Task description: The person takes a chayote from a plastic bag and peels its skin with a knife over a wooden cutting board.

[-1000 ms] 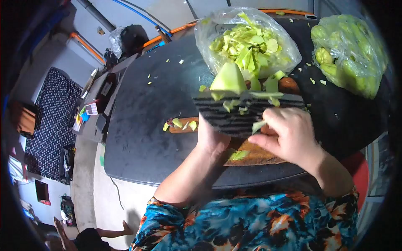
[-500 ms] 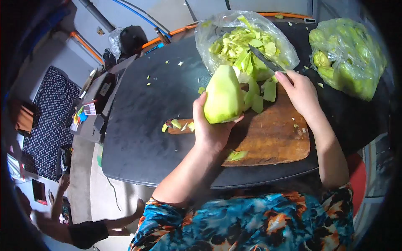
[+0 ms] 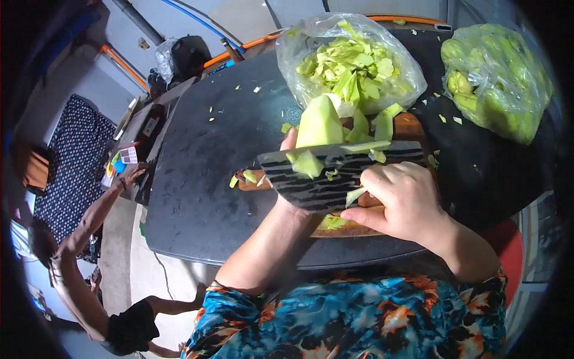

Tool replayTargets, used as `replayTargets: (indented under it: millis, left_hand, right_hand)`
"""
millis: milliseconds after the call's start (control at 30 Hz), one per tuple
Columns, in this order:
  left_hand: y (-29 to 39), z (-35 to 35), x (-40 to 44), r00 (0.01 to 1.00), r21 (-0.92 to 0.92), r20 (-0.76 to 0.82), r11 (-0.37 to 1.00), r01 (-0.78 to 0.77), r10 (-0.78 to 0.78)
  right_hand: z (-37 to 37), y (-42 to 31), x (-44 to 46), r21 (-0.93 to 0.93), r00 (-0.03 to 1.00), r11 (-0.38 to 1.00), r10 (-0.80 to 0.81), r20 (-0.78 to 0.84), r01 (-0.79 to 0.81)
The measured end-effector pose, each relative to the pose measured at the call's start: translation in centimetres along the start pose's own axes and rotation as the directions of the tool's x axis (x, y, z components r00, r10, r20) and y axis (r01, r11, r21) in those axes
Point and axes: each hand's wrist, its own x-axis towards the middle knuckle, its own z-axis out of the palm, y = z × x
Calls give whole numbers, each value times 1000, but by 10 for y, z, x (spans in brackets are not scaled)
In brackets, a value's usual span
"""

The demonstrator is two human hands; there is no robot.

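My left hand [image 3: 291,200] is wrapped round a peeled, pale-green chayote [image 3: 320,122], mostly behind the blade. My right hand [image 3: 406,203] grips a broad-bladed knife [image 3: 299,179] with dark wavy stripes; its handle is hidden in my fingers. The flat of the blade faces me, its upper edge lying across the chayote's lower part. Bits of green peel [image 3: 308,164] stick to the blade. Underneath lies a wooden cutting board [image 3: 409,127] with strips of peel on it. Just beyond, an open clear plastic bag [image 3: 412,66] holds a heap of peelings [image 3: 353,63].
A clear bag of whole chayotes [image 3: 496,84] stands at the right of the dark table [image 3: 209,179]. Small scraps lie scattered about. At the left, another person's arm [image 3: 89,227] reaches toward a cluttered side table [image 3: 134,140]. A red stool seat [image 3: 508,251] shows at the right.
My right hand has brought the knife down and toward me, from over the bag to across the chayote. The other person's arm has reached onto the side table.
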Motion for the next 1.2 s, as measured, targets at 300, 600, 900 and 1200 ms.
replayTargets:
  millis: [300, 600, 900, 1200]
  left_hand:
    - [-6, 2, -5, 958, 334, -192, 932, -143, 216]
    - [-7, 0, -3, 979, 212, -144, 971, -109, 142]
    - [-6, 5, -7, 974, 366, -138, 923, -119, 180]
    - [-5, -13, -6, 997, 75, 21, 994, -79, 78]
  right_hand:
    - [-10, 29, 10, 59, 953, 957, 290, -91, -285]
    - [6, 10, 2, -4, 999, 999, 31, -44, -32]
    - [-9, 50, 6, 147, 895, 891, 442, -64, -430]
    - [0, 9, -6, 139, 998, 989, 57, -31, -52]
